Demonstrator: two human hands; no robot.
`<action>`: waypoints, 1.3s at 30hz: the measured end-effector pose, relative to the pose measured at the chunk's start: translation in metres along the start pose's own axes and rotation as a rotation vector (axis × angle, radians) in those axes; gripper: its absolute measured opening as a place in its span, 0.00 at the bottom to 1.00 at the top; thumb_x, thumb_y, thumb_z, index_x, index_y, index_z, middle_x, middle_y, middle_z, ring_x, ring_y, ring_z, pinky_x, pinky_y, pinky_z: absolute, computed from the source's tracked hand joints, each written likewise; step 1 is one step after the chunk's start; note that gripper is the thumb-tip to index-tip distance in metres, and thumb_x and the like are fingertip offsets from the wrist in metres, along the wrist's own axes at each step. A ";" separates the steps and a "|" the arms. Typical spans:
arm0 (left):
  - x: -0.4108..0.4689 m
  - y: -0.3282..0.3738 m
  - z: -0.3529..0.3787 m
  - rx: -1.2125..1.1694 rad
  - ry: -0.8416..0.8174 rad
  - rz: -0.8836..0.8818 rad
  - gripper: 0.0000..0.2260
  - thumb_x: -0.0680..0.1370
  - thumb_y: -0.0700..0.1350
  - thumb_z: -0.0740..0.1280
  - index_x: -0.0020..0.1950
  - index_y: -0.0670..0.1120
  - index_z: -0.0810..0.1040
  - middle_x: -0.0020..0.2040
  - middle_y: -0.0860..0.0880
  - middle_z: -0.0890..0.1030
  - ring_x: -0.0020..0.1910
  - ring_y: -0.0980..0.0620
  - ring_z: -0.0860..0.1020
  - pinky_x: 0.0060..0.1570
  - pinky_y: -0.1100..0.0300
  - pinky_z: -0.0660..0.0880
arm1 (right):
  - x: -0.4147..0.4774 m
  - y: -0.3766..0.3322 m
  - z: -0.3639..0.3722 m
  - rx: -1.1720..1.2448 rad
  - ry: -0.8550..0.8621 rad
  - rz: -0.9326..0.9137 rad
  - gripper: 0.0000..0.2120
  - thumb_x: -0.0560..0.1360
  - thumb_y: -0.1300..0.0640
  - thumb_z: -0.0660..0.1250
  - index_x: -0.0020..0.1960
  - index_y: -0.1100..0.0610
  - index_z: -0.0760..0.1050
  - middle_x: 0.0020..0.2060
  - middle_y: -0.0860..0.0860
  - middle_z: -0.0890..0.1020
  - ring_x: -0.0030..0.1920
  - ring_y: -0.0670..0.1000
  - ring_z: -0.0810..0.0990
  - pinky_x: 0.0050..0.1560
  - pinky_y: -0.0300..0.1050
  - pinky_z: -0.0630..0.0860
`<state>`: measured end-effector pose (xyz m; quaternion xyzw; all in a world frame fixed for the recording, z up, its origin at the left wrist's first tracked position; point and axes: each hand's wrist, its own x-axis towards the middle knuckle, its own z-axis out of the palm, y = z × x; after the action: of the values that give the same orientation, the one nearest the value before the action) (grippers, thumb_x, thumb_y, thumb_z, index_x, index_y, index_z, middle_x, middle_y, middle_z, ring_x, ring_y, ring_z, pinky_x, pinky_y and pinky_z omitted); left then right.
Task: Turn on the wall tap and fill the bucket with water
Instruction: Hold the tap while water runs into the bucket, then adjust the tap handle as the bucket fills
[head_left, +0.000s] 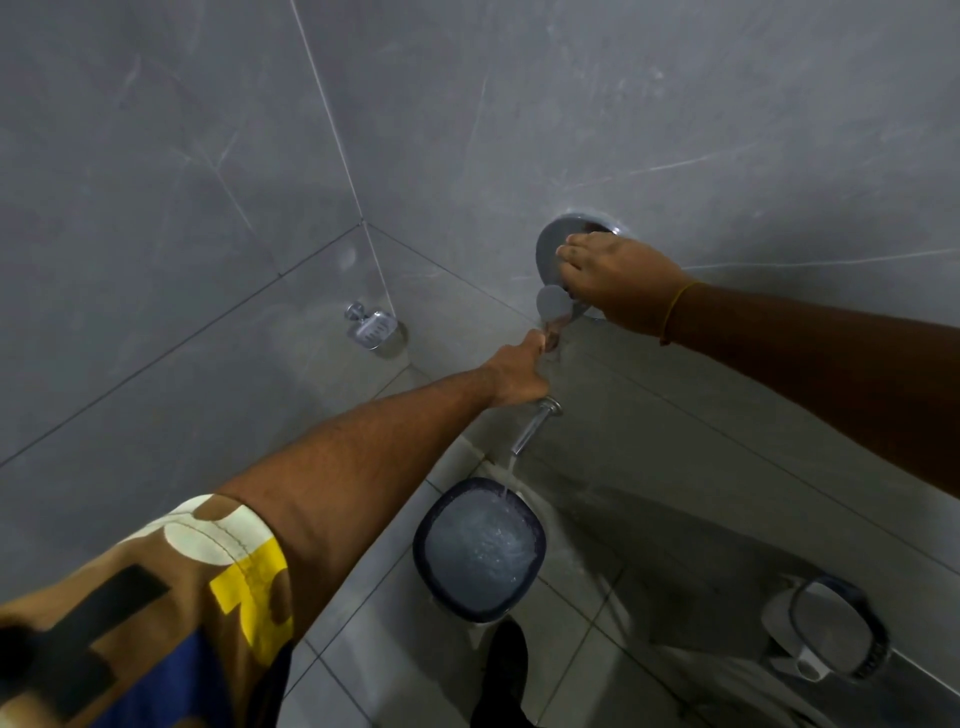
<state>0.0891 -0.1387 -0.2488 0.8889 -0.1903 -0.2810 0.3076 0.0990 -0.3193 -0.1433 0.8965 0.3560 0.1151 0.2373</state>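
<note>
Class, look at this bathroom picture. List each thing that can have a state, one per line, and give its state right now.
Spout: running, water pouring out.
Bucket: upright on the floor under the spout, nearly full, surface churning.
Wall control: gripped by the right hand.
Right hand: closed on the control.
Left hand: closed around a small fitting just below the control.
Soap dish: empty.
Mug: on the floor, contents unclear.
</note>
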 end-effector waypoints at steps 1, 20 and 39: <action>0.000 0.000 0.000 0.000 0.005 0.003 0.29 0.76 0.39 0.69 0.74 0.44 0.60 0.52 0.40 0.79 0.46 0.46 0.80 0.40 0.56 0.78 | 0.001 0.000 -0.002 -0.015 -0.012 -0.009 0.12 0.79 0.66 0.58 0.59 0.66 0.75 0.58 0.65 0.80 0.59 0.65 0.77 0.63 0.60 0.75; 0.006 -0.004 -0.003 0.018 -0.012 0.026 0.30 0.75 0.42 0.71 0.74 0.45 0.62 0.51 0.45 0.78 0.46 0.49 0.80 0.43 0.55 0.79 | 0.015 0.012 -0.012 -0.100 -0.005 -0.081 0.10 0.72 0.65 0.57 0.47 0.63 0.77 0.42 0.62 0.83 0.43 0.63 0.80 0.47 0.56 0.78; 0.001 -0.009 0.004 0.074 -0.008 0.061 0.36 0.74 0.44 0.72 0.76 0.45 0.57 0.46 0.51 0.75 0.39 0.53 0.77 0.33 0.67 0.72 | 0.030 0.034 0.009 -0.393 -0.116 -0.283 0.13 0.76 0.65 0.57 0.49 0.59 0.80 0.44 0.56 0.83 0.43 0.59 0.83 0.46 0.49 0.81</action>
<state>0.0893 -0.1341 -0.2578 0.8923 -0.2286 -0.2680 0.2821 0.1441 -0.3233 -0.1322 0.7795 0.4343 0.0961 0.4411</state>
